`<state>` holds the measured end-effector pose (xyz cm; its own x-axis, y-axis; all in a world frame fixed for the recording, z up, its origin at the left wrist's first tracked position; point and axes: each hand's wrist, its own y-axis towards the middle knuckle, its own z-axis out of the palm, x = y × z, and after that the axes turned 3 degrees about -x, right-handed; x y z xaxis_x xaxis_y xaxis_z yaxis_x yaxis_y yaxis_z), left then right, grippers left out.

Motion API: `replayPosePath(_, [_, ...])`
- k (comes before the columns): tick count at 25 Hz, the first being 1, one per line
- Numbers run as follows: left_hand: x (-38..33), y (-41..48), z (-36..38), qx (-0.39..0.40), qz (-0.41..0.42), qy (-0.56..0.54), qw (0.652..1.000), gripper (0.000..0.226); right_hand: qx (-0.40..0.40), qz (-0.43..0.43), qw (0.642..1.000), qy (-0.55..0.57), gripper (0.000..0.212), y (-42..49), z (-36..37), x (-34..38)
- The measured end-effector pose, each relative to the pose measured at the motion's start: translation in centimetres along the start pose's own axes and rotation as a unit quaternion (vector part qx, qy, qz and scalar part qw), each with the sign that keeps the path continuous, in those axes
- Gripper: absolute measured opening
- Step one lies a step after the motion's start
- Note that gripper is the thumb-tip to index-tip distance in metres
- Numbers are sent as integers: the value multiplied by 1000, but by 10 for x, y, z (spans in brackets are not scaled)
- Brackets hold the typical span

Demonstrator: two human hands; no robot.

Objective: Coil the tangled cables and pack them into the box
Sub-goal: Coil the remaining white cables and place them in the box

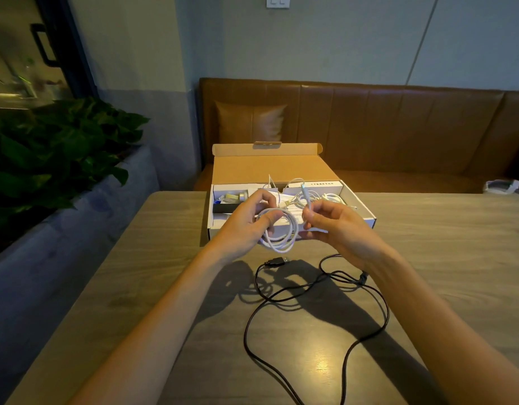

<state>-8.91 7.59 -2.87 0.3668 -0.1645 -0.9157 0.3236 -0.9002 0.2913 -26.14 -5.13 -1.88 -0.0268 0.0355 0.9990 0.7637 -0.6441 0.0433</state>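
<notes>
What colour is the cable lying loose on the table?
Black. The cable shows best in the head view, the only one.

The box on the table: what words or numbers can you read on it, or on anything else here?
White inner carton at the back of the box: one row of small dark print, too small to read.
Paper sheet in the box: faint printed lines, too blurred to read.
Nothing else shows any readable text.

light: dim, warm | shadows: hard, dark across table (153, 258) | glare: small tabletop patch | edges: bowed, upper-left blurred
</notes>
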Motion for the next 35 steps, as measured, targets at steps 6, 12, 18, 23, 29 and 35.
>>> replayPosePath(6, [6,4,1,-46,-15,58,997,9,-24,-159,967,-197,23,-8,11,6])
replayPosePath(12, [2,5,4,-104,-54,-35,993,11,-62,-190,931,-306,22,-13,35,-1])
replayPosePath(18, [-1,3,11,-101,-37,-59,992,24,-151,-121,951,-240,29,-12,40,-5])
replayPosePath(23, [4,3,12,-97,-16,-11,995,19,-48,-15,970,-237,23,-5,35,-10])
replayPosePath(29, [-3,-1,23,-61,-5,16,998,8,-118,-53,949,-288,14,-4,31,-16])
replayPosePath(35, [-9,-4,20,63,-24,28,997,53,-142,-116,938,-296,16,-1,22,-17])
